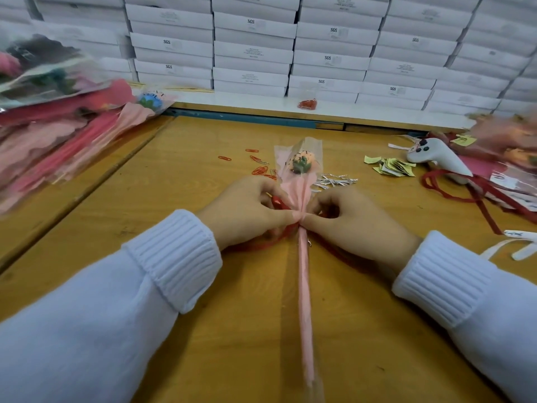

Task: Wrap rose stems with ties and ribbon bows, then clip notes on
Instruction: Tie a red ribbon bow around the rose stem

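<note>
Since rose [303, 228] lies 12-to-6 on table [203, 170], bloom at 12, both hands meet at its neck: left hand [247, 210] from 9, right hand [348, 216] from 3, each pinched shut on red ribbon [279, 203]. Equally near, so pulling bow tight goes sideways, across stem.

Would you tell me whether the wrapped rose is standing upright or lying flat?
Lying flat: the rose rests lengthwise on the table, head pointing away.

A pink-wrapped rose [302, 181] in clear film lies flat, bloom pointing away beyond the fingers [286, 218], stem trailing nearer. Red ribbon [280, 203] crosses its pinched neck between both sets of fingers.
</note>
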### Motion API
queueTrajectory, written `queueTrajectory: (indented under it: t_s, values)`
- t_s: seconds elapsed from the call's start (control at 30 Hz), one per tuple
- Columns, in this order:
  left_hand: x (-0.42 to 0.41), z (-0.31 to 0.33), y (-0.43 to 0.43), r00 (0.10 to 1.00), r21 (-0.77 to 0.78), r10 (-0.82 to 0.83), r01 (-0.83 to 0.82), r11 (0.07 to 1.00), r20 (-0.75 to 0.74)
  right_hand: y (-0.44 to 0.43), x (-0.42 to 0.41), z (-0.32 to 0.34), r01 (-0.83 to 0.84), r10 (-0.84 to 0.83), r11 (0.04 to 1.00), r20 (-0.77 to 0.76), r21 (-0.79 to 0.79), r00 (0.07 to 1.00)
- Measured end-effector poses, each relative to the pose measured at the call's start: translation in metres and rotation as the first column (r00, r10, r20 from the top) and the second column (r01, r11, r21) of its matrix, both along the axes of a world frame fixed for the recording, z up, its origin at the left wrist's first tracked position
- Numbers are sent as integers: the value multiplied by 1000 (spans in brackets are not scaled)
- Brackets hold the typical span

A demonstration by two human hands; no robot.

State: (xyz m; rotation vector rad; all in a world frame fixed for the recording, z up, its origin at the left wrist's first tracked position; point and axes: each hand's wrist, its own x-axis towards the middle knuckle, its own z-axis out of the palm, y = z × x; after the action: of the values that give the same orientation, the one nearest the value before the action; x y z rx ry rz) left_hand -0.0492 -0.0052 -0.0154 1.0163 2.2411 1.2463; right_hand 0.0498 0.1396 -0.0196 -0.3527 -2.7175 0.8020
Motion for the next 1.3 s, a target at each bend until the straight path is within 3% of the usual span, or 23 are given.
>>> queueTrajectory:
  t_s: [0.13,0.37,0.5,0.67,0.77,0.87,1.03,1.3]
  values:
    - [1,1,0,996,20,14,-16,1000,84,-3,-1,2,-2,1,1000,55,12,998]
    - [3,-1,2,997,-50,81,-80,996,17,-3,1,2,2,-1,1000,32,-30,999]
    - [3,1,0,991,-85,134,-134,987,-2,2,1,4,114,-118,986,-19,-122,993]
    - [6,2,1,979,-135,155,-172,976,-131,10,-1,7,288,-290,956,-32,-51,957]
    - [9,-2,3,982,-160,85,-112,981,-167,7,-2,5,288,-283,948,56,-136,958]
    - [11,-6,7,985,-115,72,-91,989,-159,4,-4,3,270,-260,956,100,-111,960]
    - [12,-10,10,992,-23,75,-77,997,-100,-2,-7,5,227,-211,965,128,-133,969]
    - [16,-9,10,994,42,26,-22,999,-102,2,-7,4,189,-169,937,91,-293,981]
